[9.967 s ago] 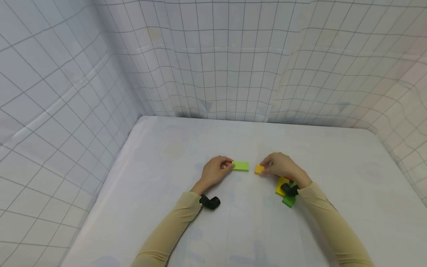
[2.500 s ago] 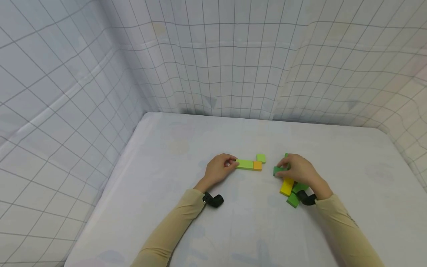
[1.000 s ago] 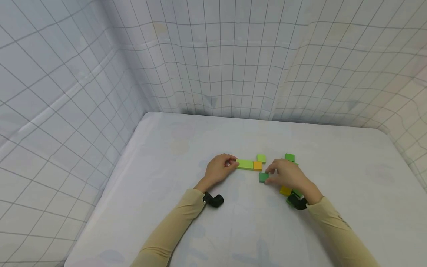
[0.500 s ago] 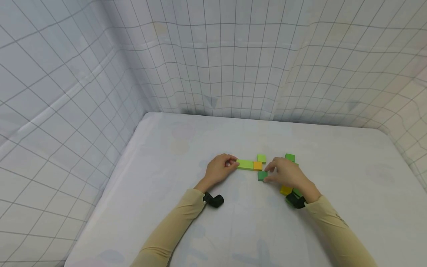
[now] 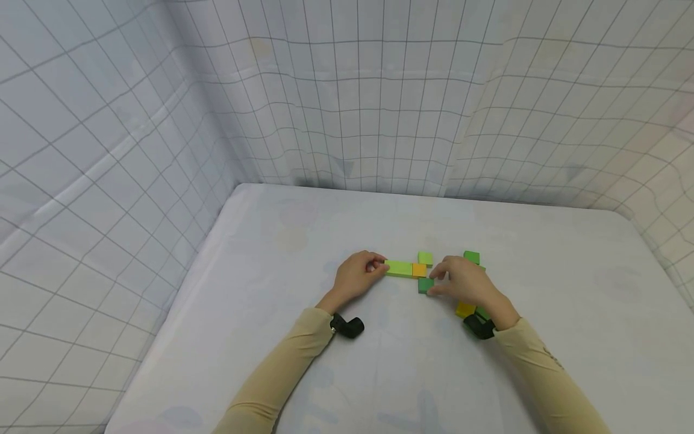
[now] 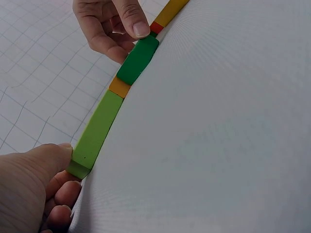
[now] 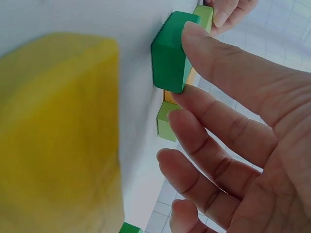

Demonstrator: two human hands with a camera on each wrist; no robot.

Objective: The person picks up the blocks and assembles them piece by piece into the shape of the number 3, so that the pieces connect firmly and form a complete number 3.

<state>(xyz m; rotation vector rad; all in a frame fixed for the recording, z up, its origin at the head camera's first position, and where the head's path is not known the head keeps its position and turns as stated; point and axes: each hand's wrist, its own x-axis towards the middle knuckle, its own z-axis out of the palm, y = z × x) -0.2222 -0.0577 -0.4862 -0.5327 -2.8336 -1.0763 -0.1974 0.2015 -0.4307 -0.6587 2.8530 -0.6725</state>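
My left hand (image 5: 356, 276) pinches the left end of a long light green block (image 5: 398, 269), thumb and fingers at its end in the left wrist view. An orange block (image 5: 418, 270) sits against the long block's right end. A small light green block (image 5: 425, 258) lies at the orange block's far right corner. My right hand (image 5: 466, 282) holds a dark green block (image 7: 170, 51) between thumb and index finger. That block lies beside the near right corner of the orange one; its other fingers are loosely bent.
Under and around my right wrist lies a loose group of blocks: a green block (image 5: 472, 257) at the far side, a yellow block (image 5: 464, 310) nearer, and more green ones partly hidden. A white table (image 5: 303, 229) meets grid-patterned curtains (image 5: 368, 120) behind.
Ten seconds ago the right hand held the orange block apart from the light green one. Since then, my right hand has brought the dark green block left from the group to the orange block's near side.
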